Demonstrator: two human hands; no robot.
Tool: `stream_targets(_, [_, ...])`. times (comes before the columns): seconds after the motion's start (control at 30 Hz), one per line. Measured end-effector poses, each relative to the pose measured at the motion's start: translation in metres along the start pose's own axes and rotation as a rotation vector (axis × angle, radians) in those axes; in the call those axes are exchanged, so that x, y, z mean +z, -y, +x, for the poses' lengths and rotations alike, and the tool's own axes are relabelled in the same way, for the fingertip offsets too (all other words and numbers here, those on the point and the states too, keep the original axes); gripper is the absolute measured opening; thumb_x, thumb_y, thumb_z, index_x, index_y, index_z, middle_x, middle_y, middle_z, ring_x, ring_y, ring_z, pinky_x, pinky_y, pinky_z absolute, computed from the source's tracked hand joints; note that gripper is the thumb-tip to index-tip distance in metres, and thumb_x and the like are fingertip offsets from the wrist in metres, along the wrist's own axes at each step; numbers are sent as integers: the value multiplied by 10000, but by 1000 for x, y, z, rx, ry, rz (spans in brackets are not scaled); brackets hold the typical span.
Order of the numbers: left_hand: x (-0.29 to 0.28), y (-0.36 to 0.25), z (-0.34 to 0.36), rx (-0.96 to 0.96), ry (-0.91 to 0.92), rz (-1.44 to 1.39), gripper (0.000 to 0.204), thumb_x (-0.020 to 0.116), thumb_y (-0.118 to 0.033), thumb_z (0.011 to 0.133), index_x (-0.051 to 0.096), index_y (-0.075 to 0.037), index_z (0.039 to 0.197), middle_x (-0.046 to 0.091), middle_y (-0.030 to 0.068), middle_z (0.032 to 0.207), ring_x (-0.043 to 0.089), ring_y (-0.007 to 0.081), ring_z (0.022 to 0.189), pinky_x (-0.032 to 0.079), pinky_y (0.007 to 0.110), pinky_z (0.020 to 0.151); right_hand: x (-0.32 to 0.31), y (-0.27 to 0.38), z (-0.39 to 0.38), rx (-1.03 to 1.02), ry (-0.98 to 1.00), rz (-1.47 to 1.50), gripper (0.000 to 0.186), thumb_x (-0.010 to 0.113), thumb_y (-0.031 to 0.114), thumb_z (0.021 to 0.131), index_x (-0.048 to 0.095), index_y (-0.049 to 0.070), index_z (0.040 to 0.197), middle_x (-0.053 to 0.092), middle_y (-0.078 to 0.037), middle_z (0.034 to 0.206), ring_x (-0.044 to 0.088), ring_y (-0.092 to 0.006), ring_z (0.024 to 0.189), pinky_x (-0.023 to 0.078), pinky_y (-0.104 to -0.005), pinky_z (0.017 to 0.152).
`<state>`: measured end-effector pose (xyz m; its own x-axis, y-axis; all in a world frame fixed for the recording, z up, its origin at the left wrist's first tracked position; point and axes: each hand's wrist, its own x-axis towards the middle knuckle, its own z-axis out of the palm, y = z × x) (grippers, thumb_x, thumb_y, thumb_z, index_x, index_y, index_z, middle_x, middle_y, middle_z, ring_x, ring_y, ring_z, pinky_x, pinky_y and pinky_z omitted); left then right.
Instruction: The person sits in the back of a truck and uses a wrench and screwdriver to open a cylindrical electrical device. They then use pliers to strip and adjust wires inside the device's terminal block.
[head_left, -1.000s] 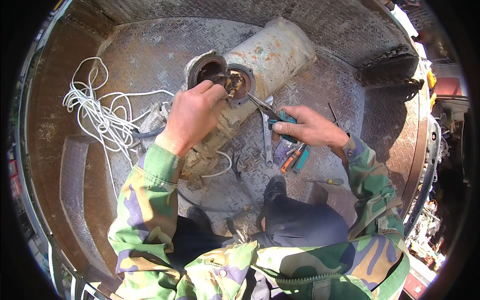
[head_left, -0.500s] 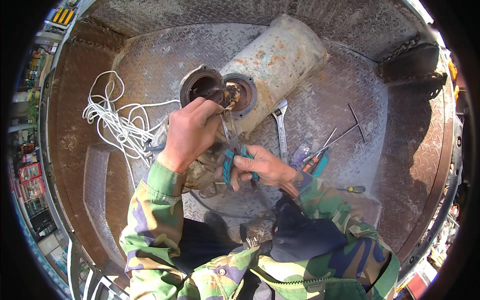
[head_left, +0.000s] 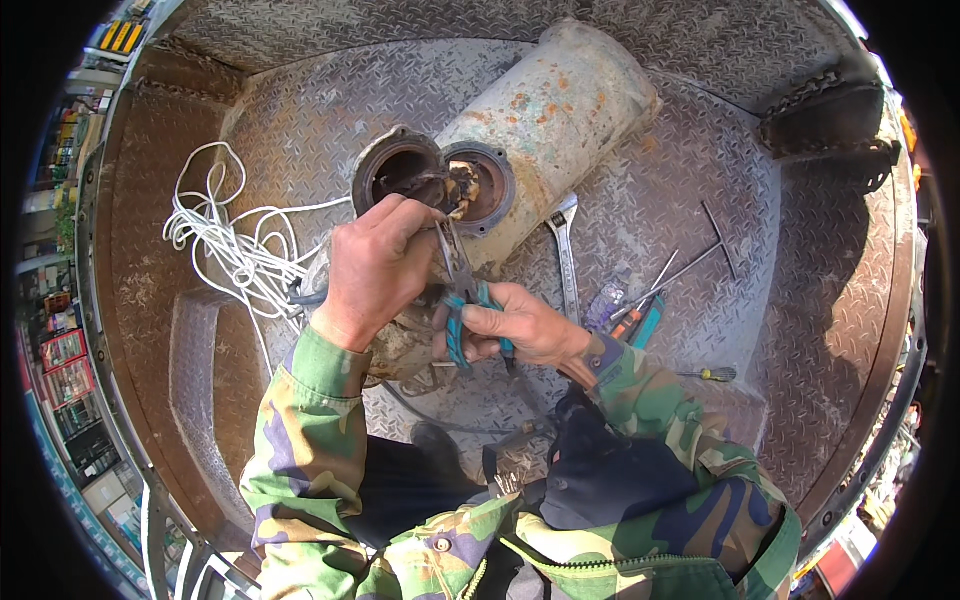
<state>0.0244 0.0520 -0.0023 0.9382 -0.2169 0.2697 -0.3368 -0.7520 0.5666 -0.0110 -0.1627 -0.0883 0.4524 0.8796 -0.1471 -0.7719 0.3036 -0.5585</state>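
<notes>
Nearest us are our camouflage cloth sleeves (head_left: pixel 300 435), in green, tan and purple. Our right hand (head_left: pixel 522 325) is wrapped around the teal-and-black handles of steel-nosed pliers (head_left: pixel 459 280), whose jaws stand slightly parted just below our left fingertips. Our left hand (head_left: pixel 376 258) has thumb and fingers drawn together beside a dark, tan-flecked bundle of strands (head_left: pixel 462 188); we cannot tell what, if anything, they pinch. To our right lie a yellow-and-black-handled screwdriver (head_left: pixel 718 375), a teal-handled tool (head_left: pixel 649 322) and a silver adjustable wrench (head_left: pixel 567 262). A tangled white cord (head_left: pixel 235 245) lies to our left. Beyond our hands, the bundle spans the gap between a round, hollow, dark-rimmed metal cover (head_left: pixel 362 178) and the open port of a pale, rust-spotted metal cylinder (head_left: pixel 560 105), which stretches away toward the far right on the diamond-plate metal floor (head_left: pixel 690 170).
</notes>
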Motion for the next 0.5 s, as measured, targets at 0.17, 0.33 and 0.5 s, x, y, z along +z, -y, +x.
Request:
stream_targets(0.17, [-2, 1, 0, 1, -1, 17, 184, 744, 33, 826, 755, -49, 991, 720, 114, 899, 747, 341, 786, 582, 407, 650, -2, 2, 1, 20, -11, -50, 386, 623, 395, 1141, 663, 32, 1266, 772, -89, 1078, 591, -77, 805, 450, -247, 655])
stream_targets(0.33, [1, 5, 0, 22, 18, 18, 191, 734, 26, 816, 754, -76, 975, 727, 95, 912, 750, 354, 794, 594, 429, 647, -15, 40, -14, 10, -111, -644, 399, 663, 390, 1111, 675, -5, 1168, 765, -99, 931, 636, -194, 715, 491, -368, 649])
stream_targets(0.5, [-2, 7, -1, 60, 45, 52, 175, 740, 27, 826, 749, -76, 967, 726, 91, 913, 750, 349, 790, 594, 427, 647, 5, 125, -19, 90, -82, -1748, 258, 731, 198, 981, 639, -40, 1021, 704, -236, 772, 727, -481, 841, 540, -542, 717])
